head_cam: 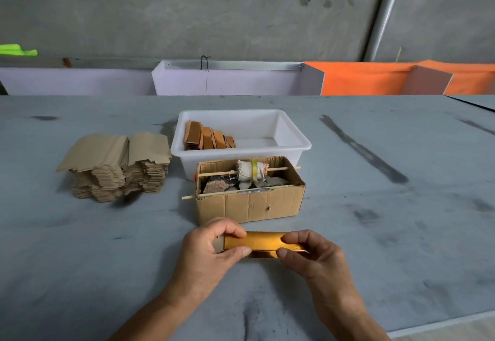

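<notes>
Far left on grey table [80,247]: stack of tan die-cut cardboard blanks [115,166]. Left hand [214,247] pinches left end of shiny gold foil-covered rectangular sleeve [263,243], held just above table near front edge. Behind it: brown corrugated cardboard box [250,202], white plastic tub [292,137]. Right hand [312,252] pinches sleeve's right end.
</notes>
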`<act>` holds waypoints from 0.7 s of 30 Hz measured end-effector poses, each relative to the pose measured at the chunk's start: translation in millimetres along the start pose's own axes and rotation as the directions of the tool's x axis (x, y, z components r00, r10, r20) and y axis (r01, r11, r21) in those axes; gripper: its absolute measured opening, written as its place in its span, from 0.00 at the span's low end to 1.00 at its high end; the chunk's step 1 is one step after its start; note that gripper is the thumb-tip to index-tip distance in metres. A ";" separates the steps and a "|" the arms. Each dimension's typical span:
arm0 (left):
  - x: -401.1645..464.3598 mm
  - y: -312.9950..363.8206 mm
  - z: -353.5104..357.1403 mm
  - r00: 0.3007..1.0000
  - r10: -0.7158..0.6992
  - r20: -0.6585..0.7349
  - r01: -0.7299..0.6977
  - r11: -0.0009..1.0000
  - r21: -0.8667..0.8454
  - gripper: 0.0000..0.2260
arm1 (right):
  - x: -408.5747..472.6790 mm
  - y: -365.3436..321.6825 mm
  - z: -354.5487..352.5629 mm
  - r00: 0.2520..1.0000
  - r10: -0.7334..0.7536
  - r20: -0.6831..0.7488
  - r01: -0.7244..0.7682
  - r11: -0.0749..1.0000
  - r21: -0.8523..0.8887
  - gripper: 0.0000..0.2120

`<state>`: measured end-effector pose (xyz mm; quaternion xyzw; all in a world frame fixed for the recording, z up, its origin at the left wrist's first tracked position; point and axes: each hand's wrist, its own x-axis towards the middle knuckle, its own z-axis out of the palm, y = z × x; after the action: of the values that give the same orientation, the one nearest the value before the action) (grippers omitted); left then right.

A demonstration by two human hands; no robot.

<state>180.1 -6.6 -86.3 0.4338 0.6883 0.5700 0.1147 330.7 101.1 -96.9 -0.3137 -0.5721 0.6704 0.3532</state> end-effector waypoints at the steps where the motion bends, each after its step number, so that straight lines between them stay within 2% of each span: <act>1: -0.1 0.5 0.2 1.000 -0.027 -0.002 0.027 0.999 -0.017 0.15 | 0.1 0.7 1.1 1.000 0.002 0.002 -0.002 1.000 -0.001 0.12; 3: 1.0 1.4 0.4 0.997 -0.080 -0.001 0.080 0.996 -0.047 0.17 | 0.3 1.2 3.3 1.000 0.002 0.005 -0.002 1.000 0.005 0.14; 7: 1.2 2.9 0.3 0.978 -0.210 0.002 0.208 0.969 -0.132 0.23 | 2.6 0.0 6.7 0.999 0.048 0.007 -0.048 0.997 0.056 0.26; 10: 1.4 4.9 4.3 0.924 -0.377 -0.057 0.338 0.879 -0.336 0.25 | 4.8 -2.0 9.5 0.997 0.075 -0.021 -0.072 0.991 0.108 0.29; 13: 0.5 7.2 10.4 0.825 -0.565 -0.012 0.441 0.657 -0.612 0.22 | 7.4 -3.8 12.9 0.994 0.099 -0.049 -0.091 0.986 0.140 0.29; 15: -3.7 9.0 13.8 0.791 -0.607 0.074 0.482 0.545 -0.686 0.18 | 8.6 -4.8 16.0 0.992 0.116 -0.053 -0.107 0.983 0.151 0.29; 17: -6.9 11.0 16.6 0.777 -0.621 0.106 0.513 0.526 -0.679 0.13 | 9.1 -6.5 19.5 0.992 0.115 -0.046 -0.107 0.983 0.150 0.28; 21: -5.3 15.0 19.1 0.751 -0.657 0.068 0.509 0.510 -0.693 0.07 | 9.5 -10.6 24.0 0.993 0.113 -0.044 -0.106 0.985 0.136 0.26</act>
<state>202.8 2.3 -81.0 0.0419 0.5462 0.7463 0.3782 306.9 96.9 -83.0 -0.3376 -0.4988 0.7171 0.3508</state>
